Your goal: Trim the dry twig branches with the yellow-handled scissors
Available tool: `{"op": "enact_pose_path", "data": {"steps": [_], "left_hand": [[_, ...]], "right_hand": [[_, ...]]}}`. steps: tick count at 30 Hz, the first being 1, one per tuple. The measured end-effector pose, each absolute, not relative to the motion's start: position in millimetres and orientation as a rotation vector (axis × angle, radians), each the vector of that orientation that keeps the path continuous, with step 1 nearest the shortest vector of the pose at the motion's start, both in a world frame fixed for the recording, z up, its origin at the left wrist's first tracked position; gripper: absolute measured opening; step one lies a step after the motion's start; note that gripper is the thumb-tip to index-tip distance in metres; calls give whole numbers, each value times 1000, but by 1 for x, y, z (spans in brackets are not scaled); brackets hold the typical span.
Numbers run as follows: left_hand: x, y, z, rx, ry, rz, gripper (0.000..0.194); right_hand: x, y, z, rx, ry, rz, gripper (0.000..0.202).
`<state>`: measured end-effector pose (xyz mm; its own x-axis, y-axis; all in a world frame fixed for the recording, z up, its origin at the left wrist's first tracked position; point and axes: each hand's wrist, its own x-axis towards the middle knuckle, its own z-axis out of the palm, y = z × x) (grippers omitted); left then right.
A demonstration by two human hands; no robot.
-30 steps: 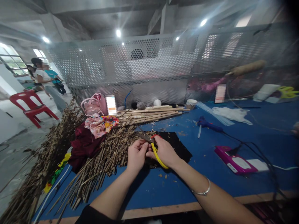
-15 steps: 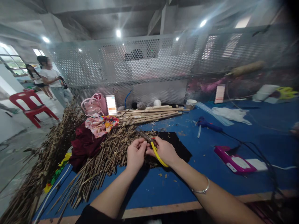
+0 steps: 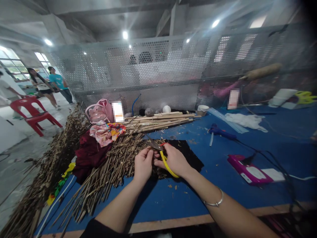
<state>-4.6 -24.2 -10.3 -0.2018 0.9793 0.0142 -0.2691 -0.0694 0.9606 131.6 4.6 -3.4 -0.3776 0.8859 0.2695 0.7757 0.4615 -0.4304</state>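
My right hand (image 3: pixel 176 161) is closed around a pair of scissors (image 3: pixel 166 162) with yellow handles and dark blades. The blades point forward and to the left, over a heap of dry brown plant stems (image 3: pixel 116 158). Close beside it, my left hand (image 3: pixel 143 165) has thumb and fingers pinched together at the edge of the stems. What lies in that pinch is too small and hidden to make out. Under and behind the hands spreads a black cloth (image 3: pixel 190 157) with dry bits on it.
On the blue table (image 3: pixel 208 185) lie a glue gun (image 3: pixel 221 132), a magenta power strip (image 3: pixel 250 170) with cords, and pale sticks (image 3: pixel 160 120). Maroon fabric (image 3: pixel 89 153) and a pink bag (image 3: pixel 99 112) sit left. A perforated metal screen (image 3: pixel 153 72) stands behind; a red chair (image 3: pixel 34 112) is far left.
My hands stay almost in place; the scissor blades have shifted slightly and look closer together. In the background, people on the left have moved, and one in a blue shirt is now visible.
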Motion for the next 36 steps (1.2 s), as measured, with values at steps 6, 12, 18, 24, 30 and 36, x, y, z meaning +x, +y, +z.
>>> {"op": "enact_pose_path", "data": {"steps": [6, 12, 18, 24, 30, 36], "left_hand": [[-4, -24, -9, 905, 1090, 1510, 28], [-4, -24, -8, 896, 1105, 1517, 29], [-4, -25, -8, 975, 1112, 1500, 27], [-4, -23, -12, 982, 1039, 1482, 24], [-5, -23, -11, 976, 951, 1439, 24], [-5, -26, -6, 1028, 1005, 1458, 23]], "right_hand": [[130, 4, -5, -1352, -2238, 341, 52], [130, 6, -11, -1371, -2239, 384, 54], [130, 5, -9, -1345, -2214, 416, 51], [129, 4, -7, -1304, -2214, 387, 50], [129, 3, -6, -1275, -2205, 306, 50], [129, 2, -11, -1232, -2152, 487, 47]]}}
